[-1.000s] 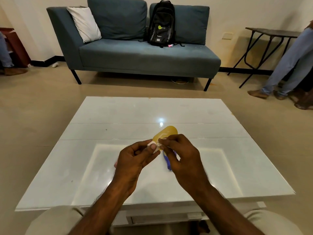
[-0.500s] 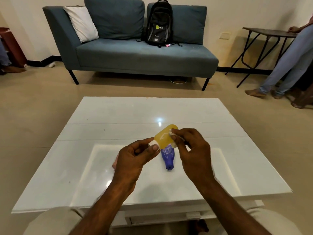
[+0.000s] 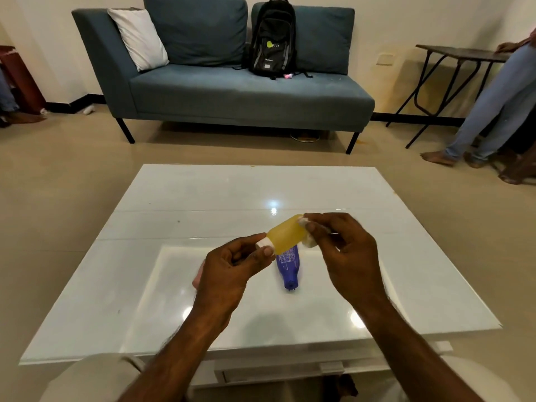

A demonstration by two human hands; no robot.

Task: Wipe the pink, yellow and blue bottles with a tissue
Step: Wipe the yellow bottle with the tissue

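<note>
Tissue (image 3: 308, 242) slid to translucent yellow bottle's (image 3: 285, 237) base.

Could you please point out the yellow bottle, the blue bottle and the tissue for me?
yellow bottle (image 3: 285, 237), head view, middle of its body
blue bottle (image 3: 288, 266), head view, its body lying on the table
tissue (image 3: 308, 242), head view, wad under the right fingers

bottle (image 3: 287, 236) above table (image 3: 174, 216), sofa (image 3: 232, 91) behind

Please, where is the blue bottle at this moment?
In the head view, the blue bottle lies on the white table, near its middle, between the two hands and just below the raised yellow bottle.
</note>
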